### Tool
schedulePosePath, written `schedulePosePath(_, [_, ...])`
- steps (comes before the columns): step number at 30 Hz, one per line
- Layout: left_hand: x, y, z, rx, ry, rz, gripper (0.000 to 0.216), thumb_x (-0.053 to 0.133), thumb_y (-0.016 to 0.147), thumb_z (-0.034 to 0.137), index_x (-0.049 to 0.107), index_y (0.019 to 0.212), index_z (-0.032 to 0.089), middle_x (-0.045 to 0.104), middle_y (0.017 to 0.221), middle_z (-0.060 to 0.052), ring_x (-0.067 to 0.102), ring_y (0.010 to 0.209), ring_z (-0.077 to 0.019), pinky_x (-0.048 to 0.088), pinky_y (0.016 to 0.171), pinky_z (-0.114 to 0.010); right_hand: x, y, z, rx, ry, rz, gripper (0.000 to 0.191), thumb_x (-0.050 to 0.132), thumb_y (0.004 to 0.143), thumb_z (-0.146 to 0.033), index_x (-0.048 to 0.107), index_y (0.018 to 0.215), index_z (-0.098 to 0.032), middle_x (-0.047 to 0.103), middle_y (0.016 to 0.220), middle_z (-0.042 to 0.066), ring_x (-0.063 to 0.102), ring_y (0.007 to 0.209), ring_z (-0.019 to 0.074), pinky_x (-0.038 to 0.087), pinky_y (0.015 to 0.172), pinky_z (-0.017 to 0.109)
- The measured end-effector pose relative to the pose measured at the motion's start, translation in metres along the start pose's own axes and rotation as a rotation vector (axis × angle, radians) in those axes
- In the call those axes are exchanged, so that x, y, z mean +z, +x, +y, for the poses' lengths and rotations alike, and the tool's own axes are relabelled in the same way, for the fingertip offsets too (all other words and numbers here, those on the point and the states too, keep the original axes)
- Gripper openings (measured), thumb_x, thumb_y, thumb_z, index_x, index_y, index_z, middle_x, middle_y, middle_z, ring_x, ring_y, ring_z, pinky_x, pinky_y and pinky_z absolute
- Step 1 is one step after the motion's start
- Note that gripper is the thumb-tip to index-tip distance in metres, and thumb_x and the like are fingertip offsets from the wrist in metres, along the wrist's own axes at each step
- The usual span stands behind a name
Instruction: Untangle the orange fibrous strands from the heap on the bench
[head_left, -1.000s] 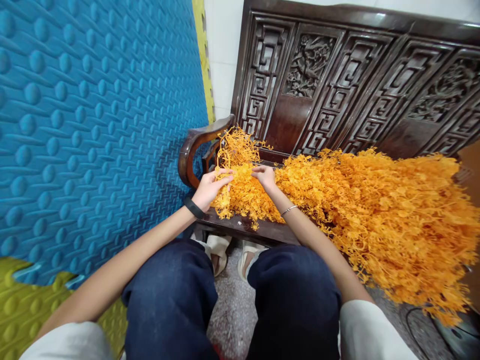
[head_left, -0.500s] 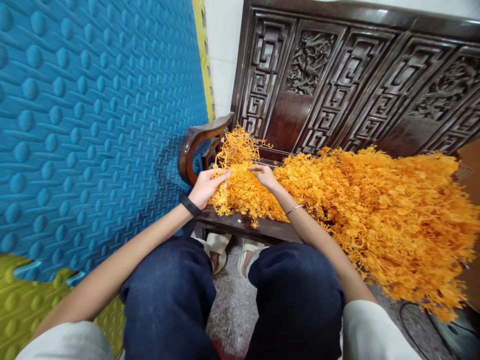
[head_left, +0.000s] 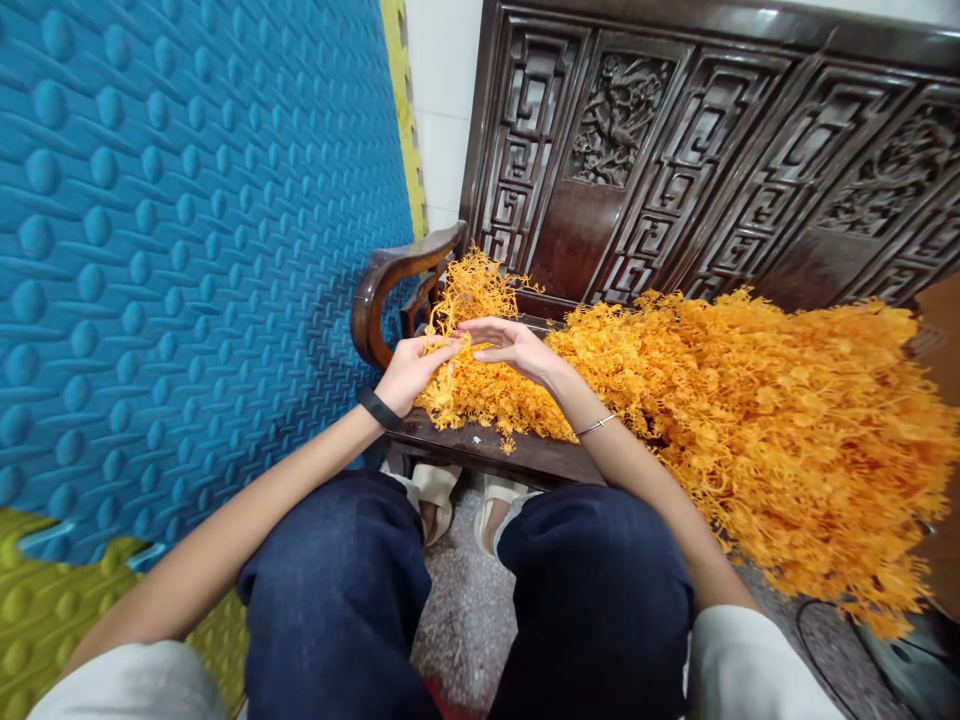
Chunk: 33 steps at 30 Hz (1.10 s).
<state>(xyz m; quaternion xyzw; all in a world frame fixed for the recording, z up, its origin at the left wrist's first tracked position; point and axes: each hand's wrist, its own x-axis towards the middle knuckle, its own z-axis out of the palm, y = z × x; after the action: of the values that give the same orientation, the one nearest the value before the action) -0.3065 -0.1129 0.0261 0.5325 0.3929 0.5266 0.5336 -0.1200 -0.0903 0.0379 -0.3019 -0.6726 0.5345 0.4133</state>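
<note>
My left hand (head_left: 412, 370) is closed, thumb against fingers, on an orange plastic sprig (head_left: 444, 408) whose thin curly branches stick out above and below the grip. Just to its right, my right hand (head_left: 514, 350) reaches in with thumb and fingers apart, its fingertips close to the left fingertips. Whether they touch the sprig I cannot tell. Beneath both hands, a heap of similar orange sprigs (head_left: 510, 395) covers part of the dark wooden bench seat (head_left: 510, 458). A looser tuft of orange sprigs (head_left: 484, 283) stands behind the hands.
A much larger pile of orange sprigs (head_left: 795, 420) spreads along the bench to the right. The carved bench back (head_left: 577, 235) rises behind, and its curved armrest (head_left: 367, 300) stands at the left. Blue foam matting (head_left: 187, 250) fills the left side. A cable (head_left: 802, 640) lies at lower right.
My right hand has moved left, closer to the left hand, with its thumb and fingers now spread. The left hand keeps its grip on the sprig in nearly the same place.
</note>
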Motion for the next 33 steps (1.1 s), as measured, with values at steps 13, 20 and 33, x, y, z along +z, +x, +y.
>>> schedulePosePath(13, [-0.003,-0.003,0.004,0.028,0.101,-0.150,0.032,0.080,0.055,0.044,0.068,0.061,0.014,0.061,0.060,-0.001,0.048,0.056,-0.0099,0.034,0.056,-0.024,0.020,0.007,0.003,-0.035,0.119,0.225,0.024,0.077,0.057,-0.026,0.057,0.064,-0.017,0.062,0.067,-0.003,0.056,0.065,0.0087,0.045,0.068,0.023])
schedulePosePath(20, [0.003,0.000,0.008,0.029,0.054,-0.052,0.027,0.080,0.053,0.037,0.066,0.053,0.014,0.061,0.057,-0.002,0.050,0.058,-0.0121,0.036,0.061,-0.026,0.038,0.017,0.003,0.009,0.129,0.504,0.013,0.062,0.062,-0.009,0.051,0.058,-0.016,0.054,0.053,-0.006,0.047,0.054,0.0059,0.038,0.060,0.021])
schedulePosePath(33, [0.016,0.011,0.002,0.102,-0.109,0.104,0.024,0.077,0.054,0.031,0.060,0.048,0.015,0.056,0.053,0.000,0.049,0.058,-0.0113,0.037,0.062,-0.025,0.051,0.055,0.005,-0.150,-0.020,0.900,0.017,0.056,0.068,-0.008,0.045,0.059,-0.019,0.047,0.059,-0.007,0.046,0.059,0.0071,0.038,0.061,0.019])
